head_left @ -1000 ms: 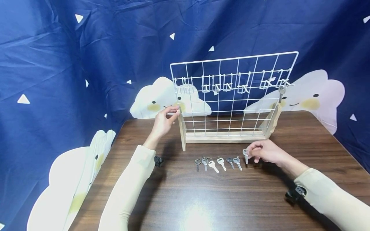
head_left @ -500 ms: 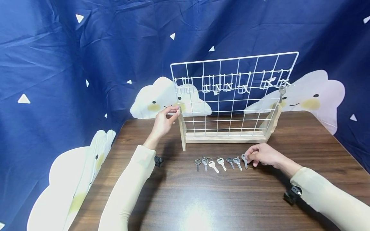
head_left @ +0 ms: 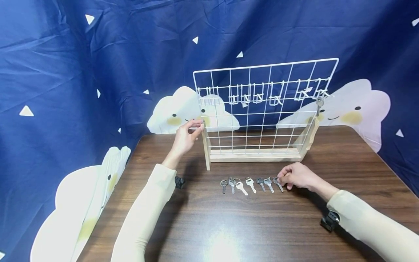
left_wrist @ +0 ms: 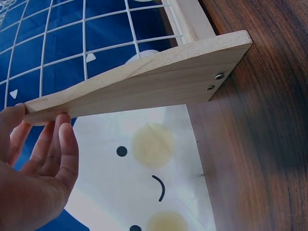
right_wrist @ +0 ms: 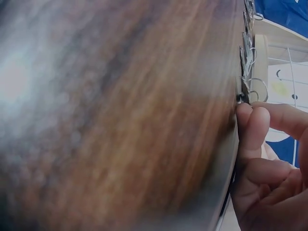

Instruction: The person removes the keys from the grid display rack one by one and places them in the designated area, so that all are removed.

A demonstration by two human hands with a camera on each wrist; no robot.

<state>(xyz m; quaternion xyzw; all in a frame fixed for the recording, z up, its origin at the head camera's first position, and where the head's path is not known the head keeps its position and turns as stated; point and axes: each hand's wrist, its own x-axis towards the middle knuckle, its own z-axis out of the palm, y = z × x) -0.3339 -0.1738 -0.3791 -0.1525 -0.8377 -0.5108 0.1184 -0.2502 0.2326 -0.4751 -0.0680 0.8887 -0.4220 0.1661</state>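
My left hand (head_left: pixel 185 138) pinches the upper end of the rack's wooden side post (head_left: pixel 206 153). In the left wrist view its thumb and fingertips lie on either side of the post's tip. At the right end of a row of keys, my right hand (head_left: pixel 299 176) pinches the head of a silver key (head_left: pixel 279 185), whose blade points toward the front right on the table. Fingers mostly hide its head in the right wrist view. More keys lie in the row to its left, among them a pale key (head_left: pixel 241 188) and a dark key (head_left: pixel 224 186), several with rings.
Behind the keys stands a white wire grid rack (head_left: pixel 247 126) on a wooden base (head_left: pixel 255 157), with several wire hooks (head_left: pixel 275 100) along its upper part. One key (head_left: pixel 319 106) hangs at the rightmost hook. A blue cloth (head_left: pixel 157 43) with clouds surrounds the brown table (head_left: pixel 262 225).
My right hand has come down slightly and left with the silver key, which went from upright to lying at the row's right end. My left hand has stayed on the post.
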